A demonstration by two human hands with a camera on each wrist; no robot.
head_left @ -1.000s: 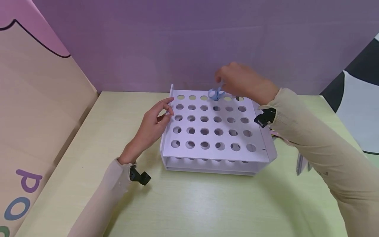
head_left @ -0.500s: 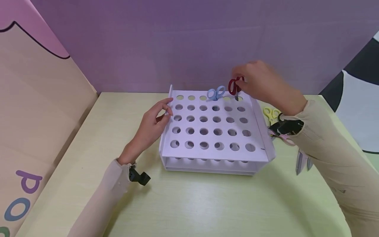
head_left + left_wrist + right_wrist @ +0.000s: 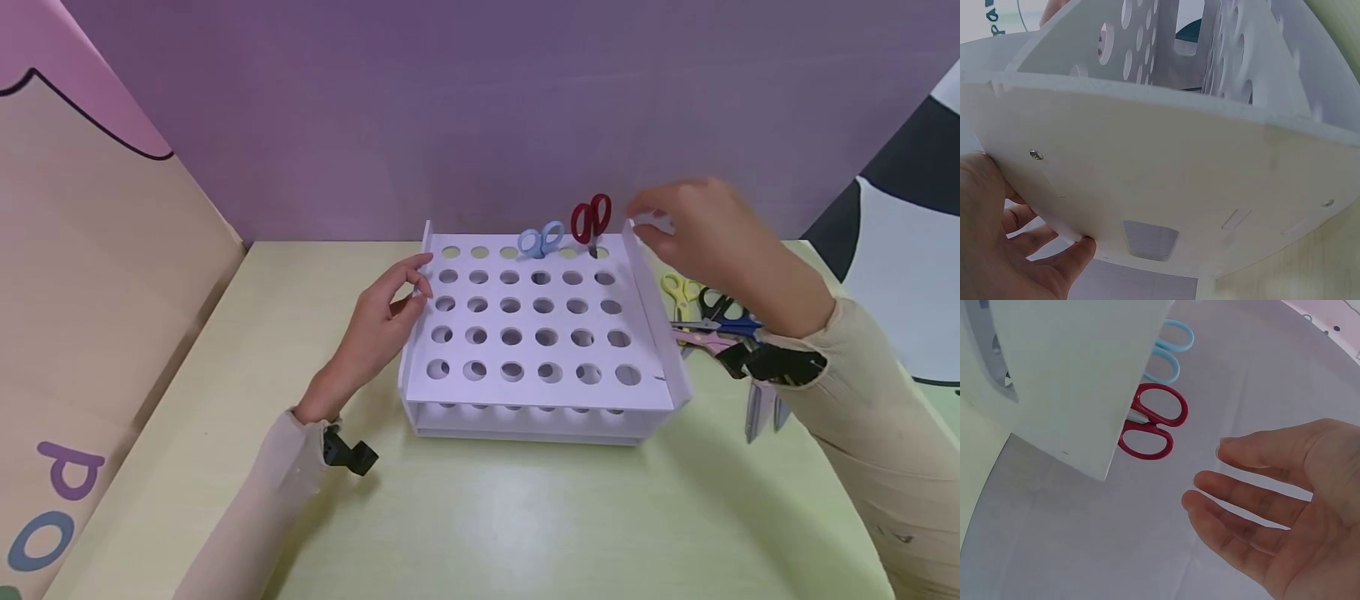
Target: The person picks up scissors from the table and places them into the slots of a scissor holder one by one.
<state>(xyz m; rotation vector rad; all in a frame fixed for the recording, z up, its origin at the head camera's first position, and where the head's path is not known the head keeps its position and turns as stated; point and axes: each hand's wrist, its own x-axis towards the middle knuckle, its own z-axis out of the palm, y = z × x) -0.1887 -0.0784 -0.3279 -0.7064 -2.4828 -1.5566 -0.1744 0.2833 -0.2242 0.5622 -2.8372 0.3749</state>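
Note:
A white rack (image 3: 510,367) with rows of round holes stands on the table. My left hand (image 3: 378,312) holds the upper edge of its left side panel, thumb and fingertips against it. My right hand (image 3: 720,229) hovers beyond the rack's back right corner, holding nothing; in the right wrist view its relaxed fingers (image 3: 1235,494) are apart from the rack. Red-handled scissors (image 3: 591,218) stand in the back row near the right end, handles up. Just left of them, light blue scissors (image 3: 542,242) stand in the same row.
Right of the rack lies a heap of scissors: a yellow pair (image 3: 678,287), a pink pair (image 3: 705,340), a blue pair (image 3: 738,323) and a black pair (image 3: 712,302). Grey-lilac blades (image 3: 760,408) point forward beneath the right sleeve. A purple backdrop (image 3: 480,117) rises behind the table.
The red scissors have been let go and now stand in the rack's back row. My right hand has moved away to the right. The left hand keeps its place.

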